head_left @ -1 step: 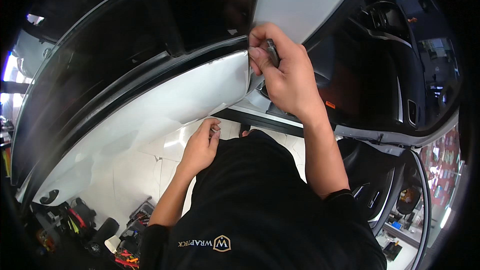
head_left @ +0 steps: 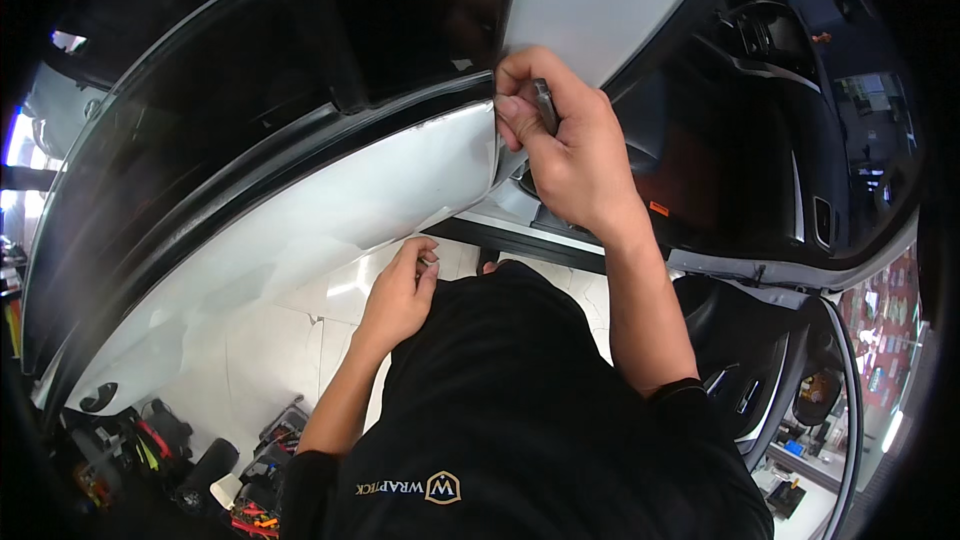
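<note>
My right hand (head_left: 570, 145) is closed around a slim dark tool (head_left: 546, 106), whose end sticks up between thumb and forefinger; its kind does not show. The pinched fingertips are at the upper corner of a white car door panel (head_left: 400, 170), by its rear edge and below the black window trim (head_left: 430, 98). Whatever lies between the fingertips is hidden. My left hand (head_left: 402, 290) hangs below the panel's lower edge, in front of my black shirt. Its fingers are curled in, and what they hold, if anything, cannot be made out.
The dark door window (head_left: 210, 90) curves across the upper left. A white body panel (head_left: 610, 0) rises behind my right hand. The car's dark interior (head_left: 730, 160) opens at the right, above another door (head_left: 740, 370). A tool-filled tray (head_left: 275, 450) sits low at the left on the pale tiled floor (head_left: 270, 345).
</note>
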### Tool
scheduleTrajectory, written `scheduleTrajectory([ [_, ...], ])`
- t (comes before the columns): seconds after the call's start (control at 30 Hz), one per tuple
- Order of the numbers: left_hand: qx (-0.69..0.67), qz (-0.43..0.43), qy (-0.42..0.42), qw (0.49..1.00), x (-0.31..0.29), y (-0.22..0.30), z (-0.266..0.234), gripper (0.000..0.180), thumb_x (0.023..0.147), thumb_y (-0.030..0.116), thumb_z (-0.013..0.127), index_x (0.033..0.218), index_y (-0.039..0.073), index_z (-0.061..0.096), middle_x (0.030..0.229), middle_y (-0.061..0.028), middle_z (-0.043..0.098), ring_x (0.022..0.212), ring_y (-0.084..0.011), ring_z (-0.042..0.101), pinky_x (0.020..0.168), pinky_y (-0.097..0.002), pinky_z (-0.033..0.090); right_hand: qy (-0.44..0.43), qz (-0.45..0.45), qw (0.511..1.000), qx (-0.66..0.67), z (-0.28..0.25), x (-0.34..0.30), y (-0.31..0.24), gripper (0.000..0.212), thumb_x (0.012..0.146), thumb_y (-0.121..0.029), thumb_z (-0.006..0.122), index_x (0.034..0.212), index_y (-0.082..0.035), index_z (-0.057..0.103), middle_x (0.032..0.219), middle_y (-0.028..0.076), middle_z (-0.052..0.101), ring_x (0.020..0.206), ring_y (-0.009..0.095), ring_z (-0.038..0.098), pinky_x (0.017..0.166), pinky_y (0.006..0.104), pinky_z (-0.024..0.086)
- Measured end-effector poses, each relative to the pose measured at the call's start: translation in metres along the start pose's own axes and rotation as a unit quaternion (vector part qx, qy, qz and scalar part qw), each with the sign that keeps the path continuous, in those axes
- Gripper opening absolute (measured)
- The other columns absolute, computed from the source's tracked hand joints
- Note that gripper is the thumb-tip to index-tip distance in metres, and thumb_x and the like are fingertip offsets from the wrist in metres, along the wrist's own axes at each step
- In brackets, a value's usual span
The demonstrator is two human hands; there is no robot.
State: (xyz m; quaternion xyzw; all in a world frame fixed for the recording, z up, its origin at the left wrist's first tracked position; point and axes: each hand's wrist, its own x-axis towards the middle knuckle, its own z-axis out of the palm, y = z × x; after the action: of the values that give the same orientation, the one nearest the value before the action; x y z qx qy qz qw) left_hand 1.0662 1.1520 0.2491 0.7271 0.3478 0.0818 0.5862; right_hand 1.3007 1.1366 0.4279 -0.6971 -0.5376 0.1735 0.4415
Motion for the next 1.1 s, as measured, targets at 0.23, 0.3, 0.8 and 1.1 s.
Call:
scheduleTrajectory([
  [0.23,0.022,-0.002,0.008,1.0,-0.002,-0.004,-0.005,0.035,0.099,0.012,0.063,0.132,0.003,0.054,0.112,-0.0157,0.069,0.098,-0.0306,0.07,0.088,-0.0415,0.055,0.142,-0.087,0.986,-0.011,0.022,-0.011,0.015,0.04,0.083,0.014,0.061,0.119,-0.002,0.068,0.081,0.013,0.066,0.071,0.023,0.066,0.074,0.0317,0.055],
  [0.3,0.034,-0.001,0.009,0.999,0.003,-0.003,-0.007,0.035,0.099,0.013,0.063,0.132,0.003,0.054,0.112,-0.016,0.069,0.099,-0.0308,0.07,0.089,-0.0418,0.055,0.146,-0.131,0.979,-0.061,0.02,-0.011,0.018,0.052,0.075,0.018,0.061,0.122,-0.001,0.072,0.088,0.012,0.067,0.079,0.022,0.067,0.076,0.0317,0.056],
  [0.8,0.097,0.01,-0.069,0.993,0.002,-0.001,-0.025,0.032,0.1,0.014,0.063,0.129,0.001,0.056,0.12,-0.0187,0.07,0.101,-0.0321,0.073,0.089,-0.0418,0.056,0.03,-0.122,0.991,-0.043,0.004,0.008,0.021,0.038,0.082,0.009,0.064,0.116,-0.006,0.059,0.087,0.021,0.07,0.081,0.044,0.068,0.07,0.0465,0.052],
  [1.1,0.117,0.031,-0.104,0.987,0.011,-0.008,-0.021,0.033,0.102,0.011,0.06,0.133,0.003,0.054,0.12,-0.0197,0.07,0.101,-0.0338,0.071,0.089,-0.0439,0.055,-0.011,-0.024,0.997,-0.079,-0.008,0.011,0.004,0.019,0.091,0.001,0.069,0.108,-0.006,0.064,0.073,0.017,0.068,0.068,0.037,0.067,0.065,0.0422,0.051],
])
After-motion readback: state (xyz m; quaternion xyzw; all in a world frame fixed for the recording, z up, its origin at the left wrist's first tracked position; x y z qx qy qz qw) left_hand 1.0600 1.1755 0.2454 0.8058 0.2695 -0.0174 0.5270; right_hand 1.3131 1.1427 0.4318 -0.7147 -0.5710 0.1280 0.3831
